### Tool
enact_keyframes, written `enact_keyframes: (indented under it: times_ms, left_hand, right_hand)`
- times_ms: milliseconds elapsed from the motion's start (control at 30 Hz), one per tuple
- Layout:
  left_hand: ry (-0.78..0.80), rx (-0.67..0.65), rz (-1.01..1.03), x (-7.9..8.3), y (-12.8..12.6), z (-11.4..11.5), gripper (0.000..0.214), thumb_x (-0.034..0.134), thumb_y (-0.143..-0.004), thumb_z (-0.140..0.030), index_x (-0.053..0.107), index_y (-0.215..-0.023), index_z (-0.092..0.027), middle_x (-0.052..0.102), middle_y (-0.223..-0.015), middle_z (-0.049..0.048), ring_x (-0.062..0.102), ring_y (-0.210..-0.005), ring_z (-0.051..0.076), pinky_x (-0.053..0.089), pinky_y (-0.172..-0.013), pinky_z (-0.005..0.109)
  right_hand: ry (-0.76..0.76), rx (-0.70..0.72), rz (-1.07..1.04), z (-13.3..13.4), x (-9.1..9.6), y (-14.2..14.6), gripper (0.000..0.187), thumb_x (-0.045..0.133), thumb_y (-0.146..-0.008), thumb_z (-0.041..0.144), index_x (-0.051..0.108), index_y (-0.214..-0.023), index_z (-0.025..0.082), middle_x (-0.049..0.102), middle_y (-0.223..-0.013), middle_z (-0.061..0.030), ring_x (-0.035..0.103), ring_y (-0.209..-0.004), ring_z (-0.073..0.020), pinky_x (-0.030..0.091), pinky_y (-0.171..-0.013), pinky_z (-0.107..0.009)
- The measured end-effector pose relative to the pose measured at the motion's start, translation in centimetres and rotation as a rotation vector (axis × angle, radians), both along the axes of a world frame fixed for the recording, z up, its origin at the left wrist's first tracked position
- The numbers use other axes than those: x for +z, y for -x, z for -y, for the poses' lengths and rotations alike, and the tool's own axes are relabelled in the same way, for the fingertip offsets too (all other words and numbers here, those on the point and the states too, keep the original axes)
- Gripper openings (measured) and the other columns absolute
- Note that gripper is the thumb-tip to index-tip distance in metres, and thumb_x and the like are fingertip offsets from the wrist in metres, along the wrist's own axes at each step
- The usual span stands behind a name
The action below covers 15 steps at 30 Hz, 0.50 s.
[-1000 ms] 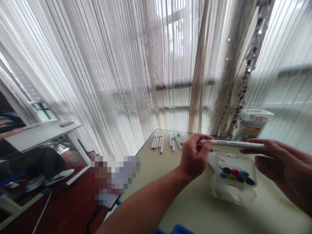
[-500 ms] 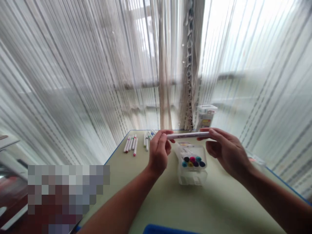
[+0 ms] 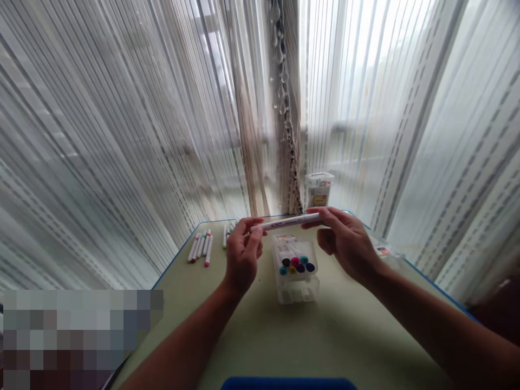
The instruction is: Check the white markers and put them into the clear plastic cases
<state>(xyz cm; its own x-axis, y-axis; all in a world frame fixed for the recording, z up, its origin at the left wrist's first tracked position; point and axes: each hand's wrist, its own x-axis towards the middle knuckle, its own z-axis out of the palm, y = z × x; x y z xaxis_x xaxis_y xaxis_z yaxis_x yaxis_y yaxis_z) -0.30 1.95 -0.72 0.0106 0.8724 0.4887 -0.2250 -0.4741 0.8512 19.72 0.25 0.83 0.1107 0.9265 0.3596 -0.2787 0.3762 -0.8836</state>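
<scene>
Between my two hands a white marker pen [image 3: 289, 221] is held up lengthwise above the table, its right end slightly higher. My left hand [image 3: 242, 254] pinches the left end, and my right hand [image 3: 345, 236] grips the right end; both ends are hidden by fingers. Below the pen stands a clear plastic case [image 3: 298, 292] holding several markers [image 3: 300, 264] with coloured ends facing me: black, pink, teal, yellow, purple and navy. To the left of my left hand lies a group of white markers [image 3: 201, 247], with more markers [image 3: 226, 236] partly hidden behind that hand.
The pale green table [image 3: 252, 336] has a blue edge. A tall clear container [image 3: 319, 190] stands at the back, before the striped curtain [image 3: 162, 108]. Clear plastic packaging [image 3: 385, 252] lies on the right, and a blue object [image 3: 288, 384] sits at the near edge.
The whole view has shifted, so the table and hands appear further left. The pen's right end is now tilted up more, and both hands still hold it.
</scene>
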Motion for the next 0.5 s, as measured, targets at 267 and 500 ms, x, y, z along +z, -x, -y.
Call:
enact_keyframes:
  times_ms: [267, 500]
  left_hand:
    - [-0.01, 0.004, -0.051, -0.6, 0.0, -0.2, 0.026, 0.067, -0.088, -0.038, 0.064, -0.1, -0.016, 0.056, -0.069, -0.0032, 0.033, -0.044, 0.003, 0.023, -0.04, 0.017]
    - [-0.041, -0.03, -0.09, -0.5, -0.3, -0.2, 0.027, 0.07, -0.085, -0.041, 0.062, -0.09, -0.015, 0.047, -0.061, -0.0066, 0.037, -0.046, 0.004, 0.028, -0.043, 0.017]
  right_hand:
    - [-0.044, 0.046, 0.1, -0.1, -0.6, -0.3, 0.027, 0.081, -0.079, 0.038, 0.073, -0.095, 0.017, 0.071, -0.073, -0.0027, 0.041, -0.039, -0.0033, 0.026, -0.036, -0.019]
    - [-0.035, -0.068, 0.172, -0.1, -1.1, -0.5, 0.029, 0.086, -0.074, 0.037, 0.075, -0.093, 0.018, 0.058, -0.055, 0.0029, 0.04, -0.04, -0.0053, 0.026, -0.036, -0.02]
